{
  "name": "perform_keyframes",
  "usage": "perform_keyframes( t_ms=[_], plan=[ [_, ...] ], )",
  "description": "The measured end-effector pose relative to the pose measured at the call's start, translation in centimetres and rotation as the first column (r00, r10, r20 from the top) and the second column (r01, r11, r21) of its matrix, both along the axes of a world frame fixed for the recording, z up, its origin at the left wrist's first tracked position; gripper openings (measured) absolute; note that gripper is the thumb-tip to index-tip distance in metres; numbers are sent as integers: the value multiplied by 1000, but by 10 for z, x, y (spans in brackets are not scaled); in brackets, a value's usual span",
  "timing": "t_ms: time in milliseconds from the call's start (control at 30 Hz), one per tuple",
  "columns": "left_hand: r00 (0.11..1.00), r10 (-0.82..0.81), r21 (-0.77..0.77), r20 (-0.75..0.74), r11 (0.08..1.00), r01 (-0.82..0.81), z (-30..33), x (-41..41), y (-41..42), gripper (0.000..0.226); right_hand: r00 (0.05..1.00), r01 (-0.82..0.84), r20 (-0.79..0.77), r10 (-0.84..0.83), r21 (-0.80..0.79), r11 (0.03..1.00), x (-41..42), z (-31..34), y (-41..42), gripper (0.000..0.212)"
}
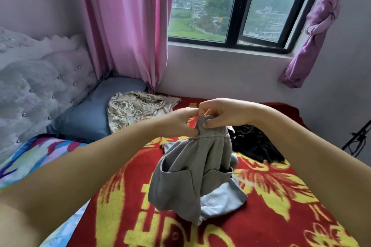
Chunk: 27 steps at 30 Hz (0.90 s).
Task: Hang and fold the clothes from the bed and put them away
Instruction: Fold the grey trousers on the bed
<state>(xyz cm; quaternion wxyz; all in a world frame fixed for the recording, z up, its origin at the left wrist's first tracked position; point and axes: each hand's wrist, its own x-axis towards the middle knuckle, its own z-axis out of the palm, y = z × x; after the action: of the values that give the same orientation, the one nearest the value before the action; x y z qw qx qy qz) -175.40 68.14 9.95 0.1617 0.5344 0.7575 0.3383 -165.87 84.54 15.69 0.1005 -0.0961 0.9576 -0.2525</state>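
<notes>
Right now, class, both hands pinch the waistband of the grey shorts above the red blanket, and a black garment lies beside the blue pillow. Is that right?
One detail is wrong. In the head view the garment beside the blue pillow is beige and patterned; the black garment lies further right, behind the grey shorts. Both the left hand and right hand do pinch the waistband above the red blanket.

home bedrm, bed (261,196), pillow (84,114), curtains (124,26)

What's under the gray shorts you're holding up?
A pale blue garment pokes out beneath the gray shorts, lying on the red flowered blanket. Most of it is covered.
</notes>
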Motion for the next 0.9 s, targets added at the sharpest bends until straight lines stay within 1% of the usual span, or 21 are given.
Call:
perform_keyframes(
  t_ms=[67,100,133,167,233,267,300,333,400,433,467,533,567,633,667,700,733,800,833,867,900],
  plan=[
    [995,9,-7,98,1000,-8,6,0,1,15,999,48,-5,-48,-17,999,0,9,7,6],
    [989,7,-15,149,1000,-5,6,-2,-1,9,998,62,-6,-62,-17,998,2,13,12,7],
    [986,3,-40,165,999,4,5,-5,-2,9,997,72,-8,-72,-12,997,3,17,18,6],
    [992,8,-104,128,995,6,3,-8,-4,12,996,82,-18,-82,-6,997,4,19,25,5],
    [998,27,-279,-52,959,-41,-2,-17,-10,16,993,104,-61,-102,26,994,5,18,39,14],
    [989,39,-313,-144,946,-82,-2,-25,-16,19,992,107,-81,-100,90,990,6,13,47,19],
    [974,64,-299,-218,945,-129,2,-34,-24,21,994,96,-69,-85,187,978,7,4,53,22],
    [955,96,-259,-281,950,-172,8,-42,-33,21,998,65,0,-68,290,955,9,-10,58,26],
    [918,159,-179,-363,955,-236,20,-56,-50,23,969,18,215,-124,439,899,14,-48,67,28],
    [900,172,-149,-400,957,-249,22,-59,-58,25,949,2,271,-161,503,864,16,-67,70,29],
    [877,175,-130,-447,957,-258,23,-60,-65,27,942,2,276,-190,563,827,15,-81,74,36],
    [846,181,-130,-501,951,-281,17,-58,-77,25,952,69,183,-244,651,756,8,-85,80,46],
    [837,200,-166,-510,932,-324,11,-56,-84,30,965,92,118,-234,684,724,2,-79,81,48],
    [833,220,-330,-508,843,-425,-5,-54,-95,64,974,144,20,-227,718,681,-16,-59,80,60],
    [835,203,-422,-511,787,-450,-13,-52,-98,63,970,158,13,-244,729,666,-27,-48,77,70],
    [846,180,-494,-502,743,-451,-19,-50,-100,55,966,141,41,-257,750,646,-40,-39,71,79],
    [862,161,-579,-480,680,-449,-24,-48,-100,54,960,95,90,-265,786,611,-54,-32,62,81],
    [877,160,-662,-453,598,-451,-27,-45,-105,56,955,3,142,-259,872,490,-80,-27,35,66],
    [863,167,-664,-476,576,-477,-24,-45,-109,56,964,21,99,-246,895,445,-89,-26,21,54],
    [830,202,-641,-520,550,-535,-19,-50,-118,55,977,79,17,-215,899,431,-100,-23,5,43],
    [772,266,-587,-577,523,-618,-6,-57,-132,54,982,152,-87,-167,886,437,-113,-19,-12,33]
  ],
)
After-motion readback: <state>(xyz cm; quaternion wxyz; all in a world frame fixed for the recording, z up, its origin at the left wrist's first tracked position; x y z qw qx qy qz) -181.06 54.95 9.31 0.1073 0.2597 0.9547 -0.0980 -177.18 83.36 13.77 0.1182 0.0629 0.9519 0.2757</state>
